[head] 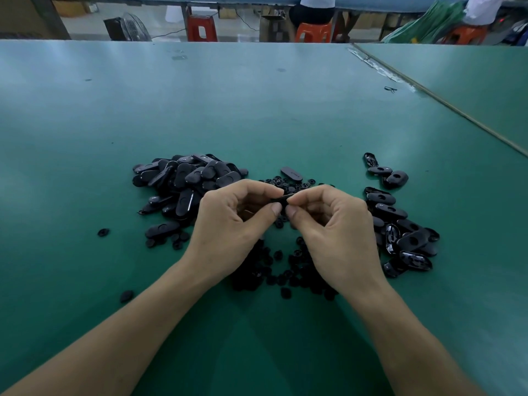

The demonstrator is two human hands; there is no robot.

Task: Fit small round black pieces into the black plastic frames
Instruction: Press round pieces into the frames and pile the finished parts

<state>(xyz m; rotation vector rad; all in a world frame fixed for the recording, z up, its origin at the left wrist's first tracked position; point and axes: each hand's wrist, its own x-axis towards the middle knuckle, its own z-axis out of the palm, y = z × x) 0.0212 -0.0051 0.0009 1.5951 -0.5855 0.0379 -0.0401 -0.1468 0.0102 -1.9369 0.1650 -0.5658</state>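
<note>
My left hand [237, 221] and my right hand [331, 224] meet fingertip to fingertip above the green table [257, 110]. Between them they pinch one black plastic frame [283, 198], mostly hidden by the fingers. I cannot tell whether a round piece sits in it. Under and behind my hands lies a scatter of small round black pieces [274, 270]. To the left a pile of oval black frames [185, 181] is heaped. On the right, another pile of frames [400, 227] shows round holes and open insides.
A single frame [291, 173] lies just beyond my hands. Stray round pieces [103, 232] dot the table at the left. A seam [428, 92] runs diagonally at the far right. Beyond the table's far edge are red stools [201, 28] and seated people.
</note>
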